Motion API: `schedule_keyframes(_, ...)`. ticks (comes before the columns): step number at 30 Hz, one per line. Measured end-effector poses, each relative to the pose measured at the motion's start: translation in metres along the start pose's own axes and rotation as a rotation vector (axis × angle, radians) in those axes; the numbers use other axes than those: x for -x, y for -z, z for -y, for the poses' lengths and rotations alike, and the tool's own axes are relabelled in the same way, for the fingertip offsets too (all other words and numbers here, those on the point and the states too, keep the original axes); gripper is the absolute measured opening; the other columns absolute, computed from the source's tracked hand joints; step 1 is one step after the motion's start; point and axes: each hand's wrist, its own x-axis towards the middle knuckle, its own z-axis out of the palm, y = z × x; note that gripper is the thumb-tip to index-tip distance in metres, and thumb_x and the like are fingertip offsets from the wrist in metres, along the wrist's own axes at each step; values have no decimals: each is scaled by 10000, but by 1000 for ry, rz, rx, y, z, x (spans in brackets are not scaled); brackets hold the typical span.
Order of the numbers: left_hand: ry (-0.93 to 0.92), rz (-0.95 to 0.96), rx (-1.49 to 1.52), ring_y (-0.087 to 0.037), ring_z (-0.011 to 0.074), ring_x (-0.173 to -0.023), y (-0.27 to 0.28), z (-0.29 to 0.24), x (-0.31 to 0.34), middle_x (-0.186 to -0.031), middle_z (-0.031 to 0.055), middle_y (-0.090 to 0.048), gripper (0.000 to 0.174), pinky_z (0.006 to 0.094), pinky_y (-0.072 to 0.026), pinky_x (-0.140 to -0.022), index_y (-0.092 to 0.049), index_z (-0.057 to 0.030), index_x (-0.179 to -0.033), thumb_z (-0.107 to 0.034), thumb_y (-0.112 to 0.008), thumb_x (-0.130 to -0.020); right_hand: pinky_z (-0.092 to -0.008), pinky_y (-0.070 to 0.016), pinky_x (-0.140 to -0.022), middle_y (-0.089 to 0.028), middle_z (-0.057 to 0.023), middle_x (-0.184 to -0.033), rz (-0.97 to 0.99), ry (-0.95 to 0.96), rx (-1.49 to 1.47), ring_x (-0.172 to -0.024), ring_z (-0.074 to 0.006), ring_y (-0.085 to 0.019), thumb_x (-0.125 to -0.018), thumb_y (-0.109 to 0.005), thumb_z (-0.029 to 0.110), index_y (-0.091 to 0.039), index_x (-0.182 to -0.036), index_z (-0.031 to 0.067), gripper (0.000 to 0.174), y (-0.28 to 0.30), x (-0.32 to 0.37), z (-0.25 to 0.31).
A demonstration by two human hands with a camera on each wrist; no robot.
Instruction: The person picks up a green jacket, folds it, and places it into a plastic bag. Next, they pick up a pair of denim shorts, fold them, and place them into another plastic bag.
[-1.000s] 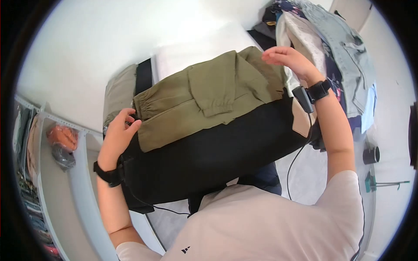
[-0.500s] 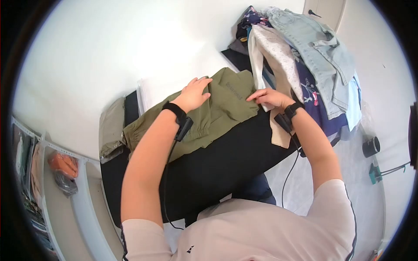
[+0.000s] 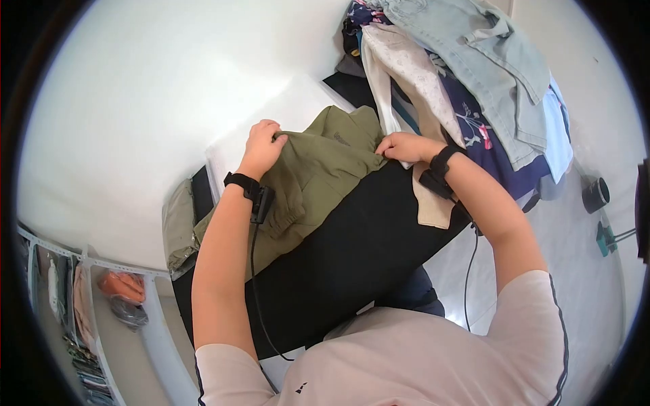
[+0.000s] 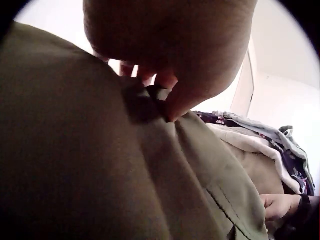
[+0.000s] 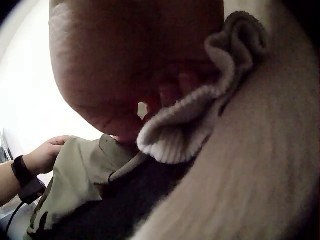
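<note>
An olive-green garment (image 3: pixel 318 176) lies across the black surface (image 3: pixel 365 223), its left part lifted into folds. The left hand (image 3: pixel 262 147) pinches its upper edge between thumb and fingers; in the left wrist view that hand (image 4: pixel 170 55) grips the raised cloth (image 4: pixel 75 140). At the garment's right corner, the right hand (image 3: pixel 409 147) pinches the edge with curled fingers. From the right wrist, the hand (image 5: pixel 130 70) holds the green cloth (image 5: pixel 85 165) beside a pale ribbed cuff (image 5: pixel 175 130). Faint lettering shows on the garment near its right end.
A heap of clothes, with light blue jeans (image 3: pixel 474 68) on top, lies at the right. Left of the garment is a bagged folded item (image 3: pixel 179 227). A white stack (image 3: pixel 237 128) stands behind. Shelves (image 3: pixel 128 331) stand at the lower left; a cable hangs from each wrist.
The left hand has moved from the garment's left end to its upper edge and lifted cloth. The right hand has come down to the right corner and taken hold. The view has shifted.
</note>
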Motion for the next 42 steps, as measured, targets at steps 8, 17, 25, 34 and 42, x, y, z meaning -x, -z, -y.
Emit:
schedule_keyframes(8, 149, 189, -56, -501, 339, -1072, -19, 5, 2, -1125, 144, -571, 244, 408, -411, -918, -618, 0, -947, -193, -611, -799, -258, -437, -753, -661, -24, -898, 69, 36, -58, -828, -121, -568, -806, -663, 226, -647, -1082, 56, 325, 6, 14, 21)
schedule_keyframes(17, 145, 174, -89, -484, 335, -1119, -7, -8, 5, -1186, 147, -555, 277, 402, -405, -929, -606, -14, -995, -209, -623, -799, -293, -440, -740, -657, -43, -852, 44, -30, -77, -802, -155, -574, -864, -591, 255, -651, -1001, 30, 270, 2, 1, -1)
schedule_keyframes(25, -31, 207, 82, -496, 324, -1142, 85, -41, 59, -1170, 178, -562, 398, 377, -391, -966, -529, -12, -1164, -200, -636, -829, -321, -445, -755, -646, -123, -854, 25, -31, 42, -803, -207, -585, -839, -540, 252, -631, -949, -5, 294, -2, 1, 8)
schedule_keyframes(34, 463, 687, -212, -496, 324, -1106, 162, -67, 249, -1212, 135, -492, 631, 364, -446, -916, -496, -90, -1219, -97, -710, -626, -268, -419, -638, -574, -19, -732, 38, -13, -10, -687, -120, -508, -850, -605, 281, -631, -899, 16, 271, 2, 10, 14)
schedule_keyframes(42, 289, 447, -313, -523, 313, -1044, 136, -30, 299, -1205, 132, -532, 519, 371, -462, -898, -543, -38, -1165, 57, -598, -658, -274, -373, -567, -521, 6, -670, 50, -20, 96, -643, -87, -454, -825, -680, 218, -635, -863, 10, 215, 22, 12, 38)
